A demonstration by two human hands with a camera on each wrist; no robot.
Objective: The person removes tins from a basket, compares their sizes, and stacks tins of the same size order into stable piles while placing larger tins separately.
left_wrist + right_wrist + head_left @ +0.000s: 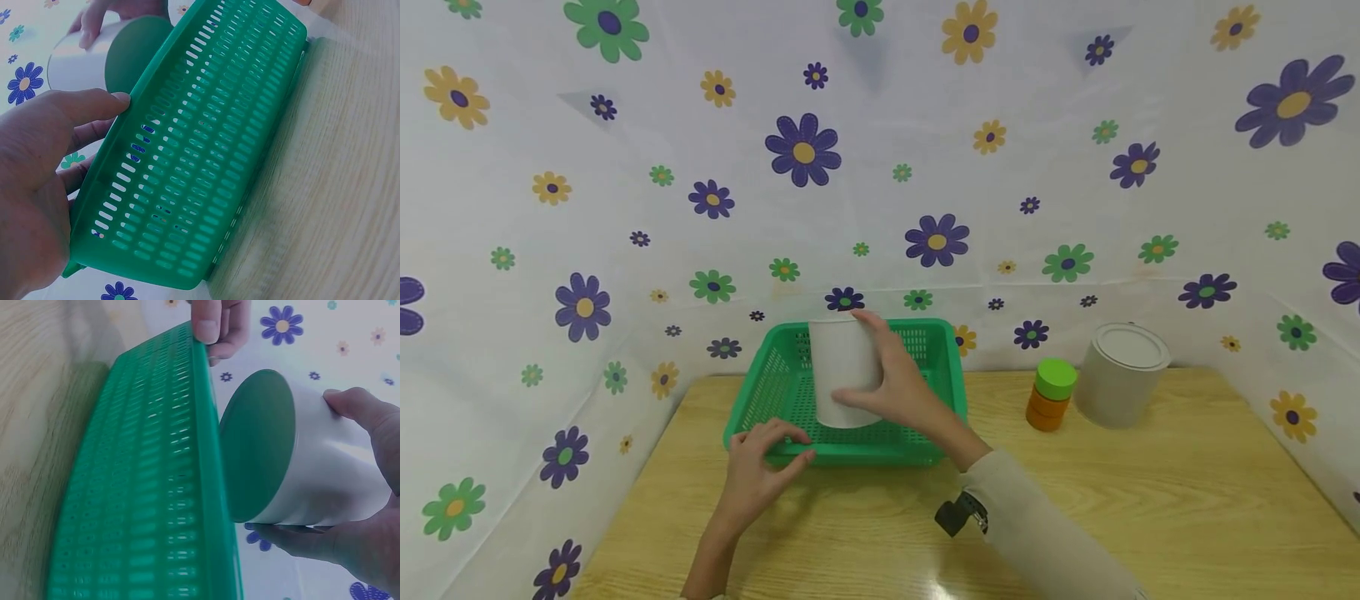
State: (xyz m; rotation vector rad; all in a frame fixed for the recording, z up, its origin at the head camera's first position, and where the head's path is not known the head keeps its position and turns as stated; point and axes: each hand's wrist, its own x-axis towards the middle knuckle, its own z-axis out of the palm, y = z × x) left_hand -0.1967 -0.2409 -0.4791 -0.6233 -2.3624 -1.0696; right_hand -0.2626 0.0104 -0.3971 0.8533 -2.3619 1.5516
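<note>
A green plastic basket (958,392) with slotted walls stands on the wooden table. Over it, my right hand (895,379) grips a white cylindrical can (842,367), thumb on one side and fingers round the other. The can (331,459) hangs above the basket's rim in the right wrist view, and its flat bottom reflects green. My left hand (763,462) holds the basket's near rim at its left part. In the left wrist view the left thumb (94,106) lies on the rim, with the fingers partly hidden behind the wall.
To the right of the basket stands an orange jar (1047,410) with a bright green lid. Beside it is a larger whitish lidded tin (1120,379). A flower-patterned white sheet (880,108) hangs behind the table (1150,500) and along its sides.
</note>
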